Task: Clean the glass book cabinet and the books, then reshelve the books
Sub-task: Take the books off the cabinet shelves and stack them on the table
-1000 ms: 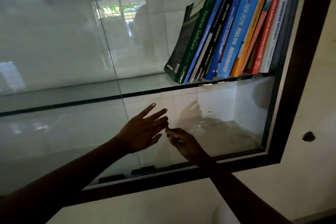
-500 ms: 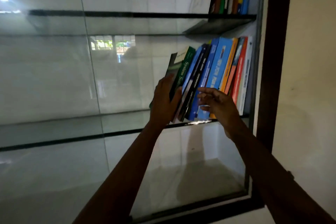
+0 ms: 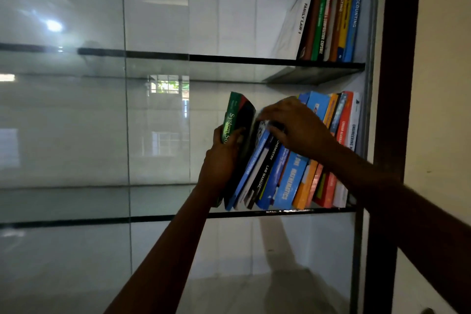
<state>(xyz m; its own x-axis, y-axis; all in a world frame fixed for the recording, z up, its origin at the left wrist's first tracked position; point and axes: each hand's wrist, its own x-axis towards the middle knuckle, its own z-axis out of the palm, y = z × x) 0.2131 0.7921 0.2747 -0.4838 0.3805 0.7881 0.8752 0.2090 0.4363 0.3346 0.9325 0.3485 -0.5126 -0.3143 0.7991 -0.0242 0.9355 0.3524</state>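
1. Gripping the green book (image 3: 235, 120), the left hand (image 3: 223, 160) had its thumb laid across the spine and its fingers out of my sight behind the cover.
2. I read "System So" in pale letters on that spine. The paperback was glossy green with a dark front cover, and it bowed slightly.
3. It stood at the left end of the row on the middle shelf (image 3: 153, 218), its top tipped away from its neighbours so a narrow gap opened. Its foot was hidden behind the wrist, so I could not tell whether it rested on the glass.
4. The right hand (image 3: 295, 127) lay over the leaning books (image 3: 290, 181), its fingers hooked down over the top edges of the dark and blue volumes just beside the green one.
5. Those books slanted toward the cabinet's right side and showed slick spines: blue, a black-and-white "Chemistry Lab Manual", bright blue "Mathematics", orange, red and white.
6. The middle shelf was a clear glass slab with a thin dark front edge.
7. On the upper shelf (image 3: 229, 58), the upper books (image 3: 331, 15) leaned the same way: a white "Family Law", then brown, green, yellow and blue.
8. The glass pane (image 3: 76, 135) reflected a window and lights. A dark brown wooden frame (image 3: 393, 109) closed the right side, and a cream wall (image 3: 446, 84) lay beyond it.
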